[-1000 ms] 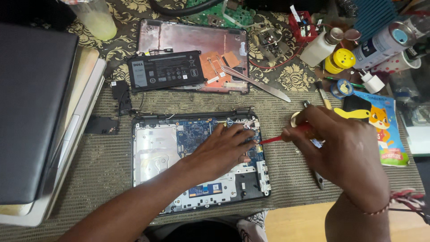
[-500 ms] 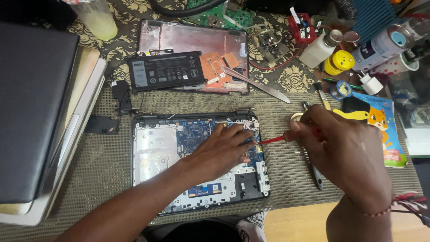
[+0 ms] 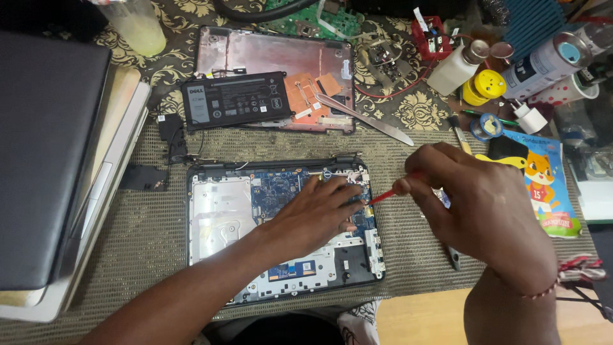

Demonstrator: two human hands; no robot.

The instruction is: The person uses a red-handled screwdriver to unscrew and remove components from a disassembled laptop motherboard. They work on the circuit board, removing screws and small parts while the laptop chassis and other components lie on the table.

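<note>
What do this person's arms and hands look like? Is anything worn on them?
Both forearms are bare, with no sleeves or gloves in view. The left hand carries nothing. At the wrist of the right hand sits a thin reddish thread bracelet. No rings or watch show.

Flat pouch at bench's right edge: blue, orange and yellow, cartoon animal printed on front. Black rectangular battery with white label on pink cover near far edge. White bottle, yellow-capped jar, white-blue can toward far right corner.
</note>
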